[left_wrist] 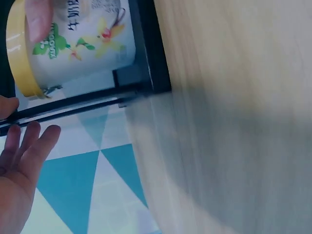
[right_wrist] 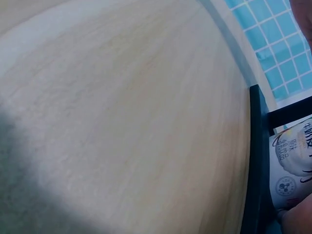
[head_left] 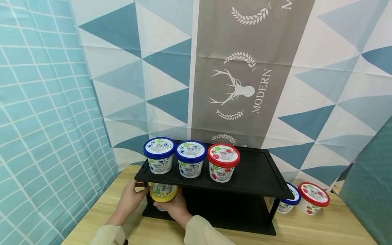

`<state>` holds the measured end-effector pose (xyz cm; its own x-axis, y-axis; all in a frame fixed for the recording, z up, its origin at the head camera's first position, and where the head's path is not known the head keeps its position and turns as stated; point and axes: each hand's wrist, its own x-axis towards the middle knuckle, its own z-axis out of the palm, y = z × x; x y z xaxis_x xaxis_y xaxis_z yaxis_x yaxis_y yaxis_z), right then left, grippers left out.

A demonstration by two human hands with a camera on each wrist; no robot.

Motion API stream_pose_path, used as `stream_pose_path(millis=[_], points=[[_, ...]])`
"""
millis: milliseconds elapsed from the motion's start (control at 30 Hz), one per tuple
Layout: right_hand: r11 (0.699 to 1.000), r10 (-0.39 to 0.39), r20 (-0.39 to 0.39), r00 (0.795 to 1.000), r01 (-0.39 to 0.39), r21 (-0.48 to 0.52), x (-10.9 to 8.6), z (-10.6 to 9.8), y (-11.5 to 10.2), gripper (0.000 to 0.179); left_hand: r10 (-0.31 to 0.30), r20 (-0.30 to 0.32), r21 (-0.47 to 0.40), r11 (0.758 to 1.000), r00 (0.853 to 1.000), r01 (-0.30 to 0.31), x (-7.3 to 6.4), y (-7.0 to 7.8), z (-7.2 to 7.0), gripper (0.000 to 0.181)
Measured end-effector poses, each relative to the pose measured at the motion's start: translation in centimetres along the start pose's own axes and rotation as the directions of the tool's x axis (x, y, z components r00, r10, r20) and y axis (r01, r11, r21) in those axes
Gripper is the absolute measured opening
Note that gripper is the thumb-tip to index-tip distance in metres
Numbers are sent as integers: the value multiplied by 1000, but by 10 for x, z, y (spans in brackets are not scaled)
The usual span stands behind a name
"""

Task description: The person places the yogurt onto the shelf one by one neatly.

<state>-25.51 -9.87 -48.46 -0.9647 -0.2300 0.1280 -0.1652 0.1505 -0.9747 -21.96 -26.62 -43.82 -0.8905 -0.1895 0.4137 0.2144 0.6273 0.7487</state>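
Note:
A white tub with a yellow lid [head_left: 163, 192] stands on the lower level of a black two-tier shelf [head_left: 248, 170], at its left end. My right hand [head_left: 176, 207] holds this tub from the front right; one of its fingers [left_wrist: 39, 19] lies across the lid rim and wall in the left wrist view. My left hand [head_left: 130, 200] is at the shelf's left post, thumb on one side and nearly straight fingers on the other. Whether it touches the post cannot be told. The right wrist view shows only part of the tub's printed wall [right_wrist: 292, 156].
On the upper tier stand two blue-lidded tubs [head_left: 159, 156] [head_left: 190, 159] and a red-lidded tub [head_left: 223, 162]. Right of the shelf, another blue-lidded tub [head_left: 286, 199] and red-lidded tub [head_left: 313, 198] stand on the wooden table [head_left: 330, 228]. A patterned cloth [head_left: 165, 68] hangs behind.

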Motion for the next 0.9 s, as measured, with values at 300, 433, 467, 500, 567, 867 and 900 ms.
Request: stream_pose_path(millis=[300, 433, 467, 500, 567, 867, 900], points=[[999, 41, 56, 998, -40, -23, -12, -25, -10, 91, 32, 44, 27, 999, 999, -33, 0, -3, -2, 44], [993, 79, 23, 997, -77, -93, -22, -46, -17, 90, 56, 44, 54, 997, 997, -58, 1, -2, -4, 44], [991, 89, 15, 996, -87, -106, -25, -54, -18, 89, 61, 47, 63, 996, 997, -64, 1, -1, -4, 44], [990, 97, 9, 995, -95, -108, -28, -61, -20, 89, 67, 49, 75, 995, 997, -71, 1, 0, -4, 44], [990, 99, -1, 995, -99, -102, -35, -77, -23, 84, 75, 57, 94, 992, 996, -81, 2, 1, -5, 45], [987, 96, -70, 993, -104, -125, -69, -152, -30, 78, 94, 64, 117, 988, 994, -101, 3, -2, -5, 43], [986, 103, -79, 992, -112, -127, -73, -160, -30, 78, 94, 60, 120, 988, 994, -101, 3, -2, -5, 42]])
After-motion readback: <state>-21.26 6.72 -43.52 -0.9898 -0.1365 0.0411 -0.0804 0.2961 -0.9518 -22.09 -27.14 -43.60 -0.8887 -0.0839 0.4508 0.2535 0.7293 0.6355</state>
